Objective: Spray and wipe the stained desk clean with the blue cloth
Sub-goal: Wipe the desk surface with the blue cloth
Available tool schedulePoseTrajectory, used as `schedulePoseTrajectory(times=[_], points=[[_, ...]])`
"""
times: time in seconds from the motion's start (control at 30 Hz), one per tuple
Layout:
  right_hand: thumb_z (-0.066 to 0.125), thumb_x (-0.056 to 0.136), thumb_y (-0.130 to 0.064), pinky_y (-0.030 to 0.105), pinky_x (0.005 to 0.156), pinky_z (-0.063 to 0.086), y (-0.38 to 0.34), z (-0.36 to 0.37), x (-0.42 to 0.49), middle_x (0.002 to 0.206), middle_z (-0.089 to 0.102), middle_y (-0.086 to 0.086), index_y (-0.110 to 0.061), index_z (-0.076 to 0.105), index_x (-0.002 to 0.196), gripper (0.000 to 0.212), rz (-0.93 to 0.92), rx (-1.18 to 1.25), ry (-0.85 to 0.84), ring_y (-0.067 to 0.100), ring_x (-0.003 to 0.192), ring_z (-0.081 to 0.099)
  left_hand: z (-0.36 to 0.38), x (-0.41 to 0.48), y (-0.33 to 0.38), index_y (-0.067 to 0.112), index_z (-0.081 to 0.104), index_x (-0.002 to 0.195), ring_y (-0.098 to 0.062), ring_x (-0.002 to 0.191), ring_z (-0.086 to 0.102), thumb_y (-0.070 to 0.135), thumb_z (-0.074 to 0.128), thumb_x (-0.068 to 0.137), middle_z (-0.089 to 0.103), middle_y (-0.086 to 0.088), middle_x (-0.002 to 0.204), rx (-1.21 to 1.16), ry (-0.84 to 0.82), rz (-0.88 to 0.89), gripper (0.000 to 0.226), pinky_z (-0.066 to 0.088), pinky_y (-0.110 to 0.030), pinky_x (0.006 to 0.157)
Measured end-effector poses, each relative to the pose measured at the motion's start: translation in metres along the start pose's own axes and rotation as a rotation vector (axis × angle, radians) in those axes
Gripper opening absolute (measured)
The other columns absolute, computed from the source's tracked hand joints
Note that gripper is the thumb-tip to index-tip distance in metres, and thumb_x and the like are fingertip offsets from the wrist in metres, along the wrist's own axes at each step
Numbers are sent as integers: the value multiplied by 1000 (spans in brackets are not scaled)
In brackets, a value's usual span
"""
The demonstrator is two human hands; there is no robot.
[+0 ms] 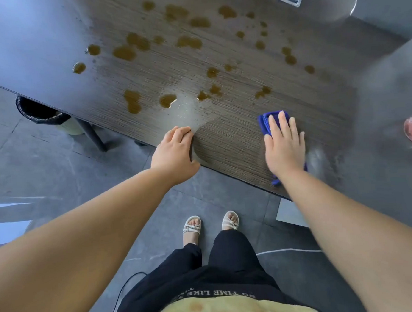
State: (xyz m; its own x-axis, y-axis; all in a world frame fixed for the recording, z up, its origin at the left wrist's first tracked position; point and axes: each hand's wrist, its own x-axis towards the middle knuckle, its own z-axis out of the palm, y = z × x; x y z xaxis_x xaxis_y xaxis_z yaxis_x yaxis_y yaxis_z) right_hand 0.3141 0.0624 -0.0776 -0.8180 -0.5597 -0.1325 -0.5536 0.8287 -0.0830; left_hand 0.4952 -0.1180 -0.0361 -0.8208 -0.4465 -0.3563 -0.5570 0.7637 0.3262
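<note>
Head view: you are looking down on the desk (232, 140), which fills the upper half of the frame.
Right hand (284, 148): lies flat with fingers straight and slightly spread. You press down and grip nothing.
Blue cloth (266, 124): sits under your right palm on the desk, right of centre. Its folded part shows past your fingertips and a corner shows at your wrist.
Left hand (173, 152): rests on the desk's near edge, fingers loosely bent, holding nothing, well apart from the cloth.
Stains (133, 103): brown blotches beyond both hands.
</note>
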Motion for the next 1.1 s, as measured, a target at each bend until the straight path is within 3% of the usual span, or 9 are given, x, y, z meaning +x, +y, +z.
schedulePoseTrajectory(times=[0.1,0.23,0.3,0.4,0.53,0.73,0.8,0.97,1.1], points=[[31,100,-33,51,113,14,-53,3,-8,159,13,7,-19,22,150,53,98,35,49,30,145,13,-1,1,15,18,27,145,-23,140,15,34,58,87,27,-2,149,-74,50,-57,67,22,-36,113],[30,96,-35,53,108,27,-12,5,-28,151,35,8,-20,39,143,50,-630,-87,-58,33,138,32,0,8,45,20,25,147,-22,142,12,31,55,90,22,-2,152,-60,62,45,66,22,-34,113],[33,94,-35,56,106,27,34,1,-16,149,38,7,-23,39,141,49,-756,-121,-77,32,136,36,-2,16,57,21,23,148,-22,142,10,33,53,91,18,-2,154,-39,13,103,66,23,-35,113],[28,96,-35,60,108,28,64,-10,17,154,29,7,-21,34,145,52,-369,-42,-36,33,140,28,-6,33,73,22,23,148,-24,141,11,39,52,90,16,-3,153,39,-63,146,67,24,-37,112],[25,103,-34,49,116,6,6,-12,44,160,0,3,-23,10,152,53,232,81,-2,26,146,0,-11,51,85,21,31,146,-26,138,17,43,51,91,21,-3,151,29,-125,68,63,26,-35,110],[29,96,-33,54,108,28,38,-8,31,152,32,8,-18,37,145,51,-611,-53,-79,34,139,31,-7,48,91,21,19,150,-26,139,13,45,52,89,14,-3,153,100,-173,24,74,25,-33,110],[29,95,-33,58,105,32,64,-14,54,152,34,8,-18,39,143,52,-592,-71,-82,34,137,34,-8,49,92,20,15,151,-26,139,12,46,52,89,12,-3,154,125,-192,21,77,23,-32,111],[24,103,-32,49,117,7,18,-16,100,160,3,2,-23,13,152,51,61,39,15,27,146,2,-10,55,98,18,25,147,-29,134,18,50,53,87,19,-6,150,128,-200,1,74,26,-33,108],[25,102,-36,47,115,11,-8,-12,78,159,9,3,-22,17,151,52,-302,8,-54,29,146,8,-11,55,98,21,27,146,-28,132,20,52,54,86,20,-4,148,118,-198,-18,73,32,-35,104]])
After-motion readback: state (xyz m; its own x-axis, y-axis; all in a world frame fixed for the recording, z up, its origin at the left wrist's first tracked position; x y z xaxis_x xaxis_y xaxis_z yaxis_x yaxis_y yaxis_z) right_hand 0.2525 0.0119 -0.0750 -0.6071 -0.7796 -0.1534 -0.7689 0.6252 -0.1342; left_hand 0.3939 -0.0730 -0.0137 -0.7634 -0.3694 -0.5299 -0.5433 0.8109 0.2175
